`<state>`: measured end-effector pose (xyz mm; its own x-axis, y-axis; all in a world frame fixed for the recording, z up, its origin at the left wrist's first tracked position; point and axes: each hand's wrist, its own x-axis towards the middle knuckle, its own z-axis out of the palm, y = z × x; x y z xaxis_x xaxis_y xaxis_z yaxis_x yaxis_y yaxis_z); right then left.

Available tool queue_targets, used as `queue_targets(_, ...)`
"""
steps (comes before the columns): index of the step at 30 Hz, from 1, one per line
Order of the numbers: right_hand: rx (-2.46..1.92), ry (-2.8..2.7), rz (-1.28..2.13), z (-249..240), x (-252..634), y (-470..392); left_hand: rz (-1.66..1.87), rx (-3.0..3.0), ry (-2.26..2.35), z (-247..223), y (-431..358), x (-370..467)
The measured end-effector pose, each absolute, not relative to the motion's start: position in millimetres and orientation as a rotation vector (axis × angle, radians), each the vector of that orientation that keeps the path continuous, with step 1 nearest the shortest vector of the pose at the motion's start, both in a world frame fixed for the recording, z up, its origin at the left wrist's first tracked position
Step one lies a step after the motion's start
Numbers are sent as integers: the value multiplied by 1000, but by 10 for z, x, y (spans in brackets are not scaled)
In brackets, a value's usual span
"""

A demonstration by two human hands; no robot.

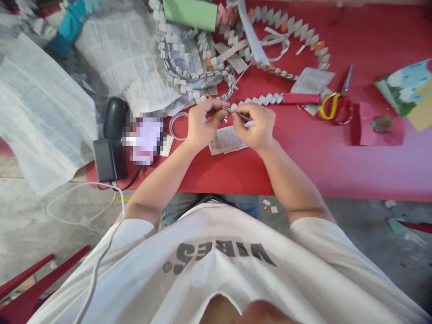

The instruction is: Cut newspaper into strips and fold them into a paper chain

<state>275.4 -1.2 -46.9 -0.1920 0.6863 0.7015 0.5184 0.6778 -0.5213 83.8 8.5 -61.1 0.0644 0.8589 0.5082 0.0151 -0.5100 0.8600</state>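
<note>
My left hand (pixel 204 126) and my right hand (pixel 258 126) meet above the red table, thumbs and forefingers pinched. Between the fingertips they hold a small folded paper strip (pixel 230 109), its far end partly covered by the right fingers. Under the hands lie printed paper slips (pixel 227 140). Just beyond them runs a zigzag chain of folded paper (pixel 265 100), ending beside a flat pinkish-red stick (pixel 301 98). A ring like a tape roll (pixel 173 127) sits by my left wrist.
Scissors with yellow and red handles (pixel 337 110) lie to the right, near a red paper piece (pixel 366 130). Left are a blurred-out device (pixel 145 139), a black adapter (pixel 106 159) and newspaper sheets (pixel 43 112). Longer paper chains (pixel 300 29) curl at the back.
</note>
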Motion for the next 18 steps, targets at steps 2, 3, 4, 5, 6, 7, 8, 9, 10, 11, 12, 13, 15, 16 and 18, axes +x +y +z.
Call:
queue_targets(2, -940, -1836, 207, -461, 2760, -9, 1513, 1580, 857, -613, 101, 854)
queue_targets(3, -934, -1829, 211, -456, 2760, -9, 1501, 1545, 848, -615, 107, 862)
queue_targets(4, -930, -1823, 217, -451, 2759, -10, 1486, 1508, 838, -617, 112, 870)
queue_targets(5, -929, -1819, 224, -447, 2756, -13, 1475, 1470, 825, -621, 117, 878)
queue_targets(6, -930, -1818, 232, -445, 2752, -16, 1469, 1432, 810, -625, 120, 886)
queue_targets(7, -930, -1818, 239, -444, 2747, -20, 1468, 1398, 794, -630, 123, 893)
queue_targets(8, -929, -1817, 246, -445, 2741, -24, 1472, 1369, 778, -636, 125, 899)
queue_targets(9, -926, -1817, 254, -446, 2736, -29, 1479, 1346, 764, -641, 126, 905)
queue_targets(10, -923, -1816, 266, -447, 2730, -34, 1488, 1331, 753, -646, 126, 909)
queue_targets(11, -921, -1815, 284, -448, 2725, -39, 1494, 1322, 745, -651, 125, 914)
queue_targets(12, -921, -1812, 307, -447, 2719, -46, 1499, 1318, 741, -655, 124, 917)
queue_targets(13, -925, -1807, 334, -444, 2714, -52, 1502, 1317, 743, -659, 123, 920)
queue_targets(15, -937, -1786, 386, -433, 2703, -67, 1493, 1329, 778, -670, 122, 924)
queue_targets(16, -948, -1776, 408, -426, 2699, -73, 1479, 1342, 808, -677, 122, 925)
queue_targets(18, -985, -1765, 441, -414, 2696, -80, 1438, 1380, 866, -691, 125, 922)
